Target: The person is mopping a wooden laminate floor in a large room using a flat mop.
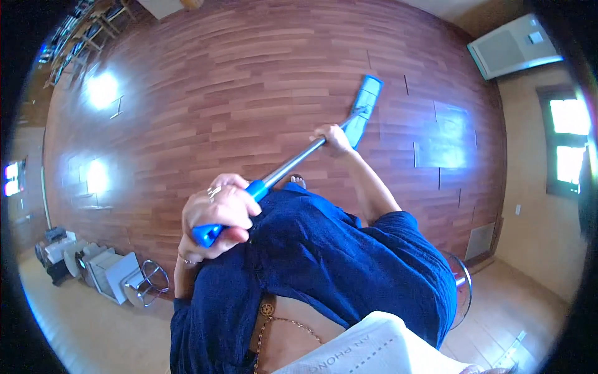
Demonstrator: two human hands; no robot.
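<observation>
The left grip (217, 215) clasps the blue handle (256, 189) of a flat mop (296, 161); the right grip (334, 139) encircles its pole (280, 173) nearer the blue head (368, 96), which lies on the wood-patterned floor (249, 81), ahead and rightward.

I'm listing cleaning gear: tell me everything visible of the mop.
The mop is a flat type: a slim, shiny, metal-looking pole with a blue handle at the top and a long, narrow, lighter-blue head. It slants ahead and to the right, the head appearing to rest on the wood-look floor. The left grip closes around the blue handle, the right grip around the pole lower down.
</observation>
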